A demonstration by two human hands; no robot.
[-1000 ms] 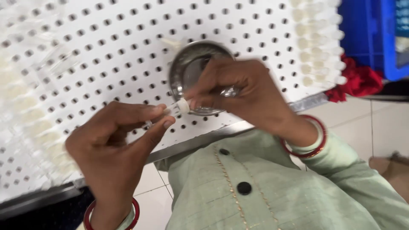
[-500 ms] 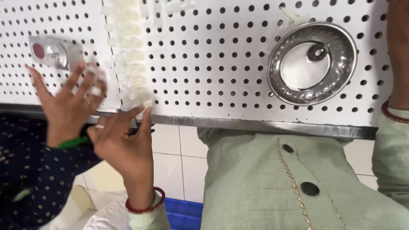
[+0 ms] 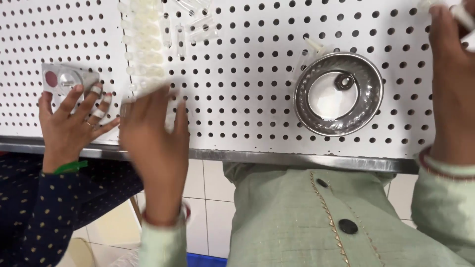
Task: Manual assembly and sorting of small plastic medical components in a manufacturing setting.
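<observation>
Left hand (image 3: 156, 133): blurred, fingers spread flat over the perforated white tabletop (image 3: 237, 99), fingertips at the lower end of a column of small translucent plastic pieces (image 3: 143, 44) seated in the holes; grip wide, nothing seen held. Right hand (image 3: 452, 84): at the right edge, partly out of view, fingers near small white pieces (image 3: 465, 17) at the top corner; grip state impossible to tell. Round metal dish (image 3: 363, 113): flat on the tabletop between both hands, a small metal part (image 3: 344, 81) inside it. Loose clear tubes (image 3: 198, 24): scattered just right of the column. Co-worker's hand (image 3: 74, 121): far left, dark dotted sleeve, white caps on fingertips, touching a small flat metal tray (image 3: 67, 79).
</observation>
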